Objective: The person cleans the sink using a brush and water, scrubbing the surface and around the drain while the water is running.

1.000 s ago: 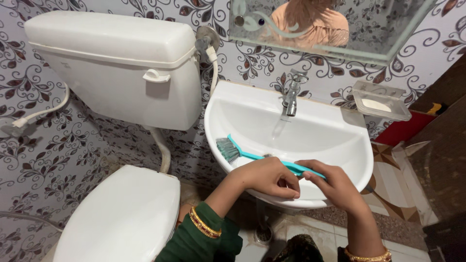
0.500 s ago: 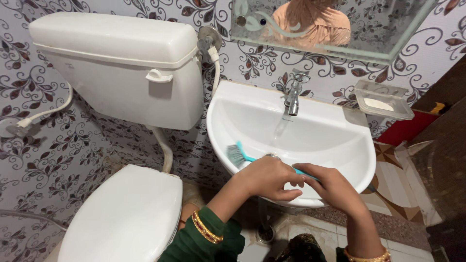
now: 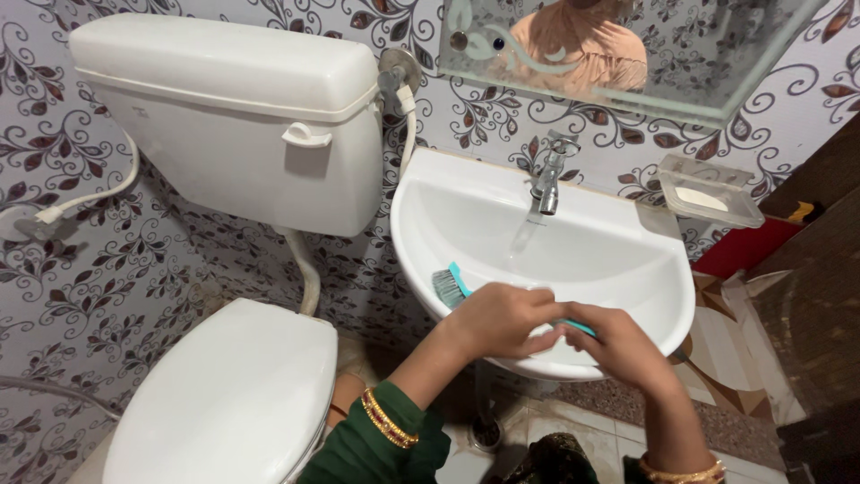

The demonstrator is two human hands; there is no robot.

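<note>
Both hands, left hand (image 3: 506, 318) and right hand (image 3: 618, 345), clenched on the teal brush (image 3: 451, 287), now drawn lower along the basin (image 3: 627, 260) rim at lower centre, scrubbing its front edge.

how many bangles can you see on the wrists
2 sets: gold bangles on the left wrist at the green sleeve's cuff, and a gold bangle on the right wrist at the bottom edge. The exact number in each stack is unclear; the right one is partly cut off.

Brush (image 3: 451, 287) handle largely hidden beneath both hands at the sink (image 3: 627, 269) front rim; toilet lid (image 3: 224, 403) cropped by the bottom edge.
</note>
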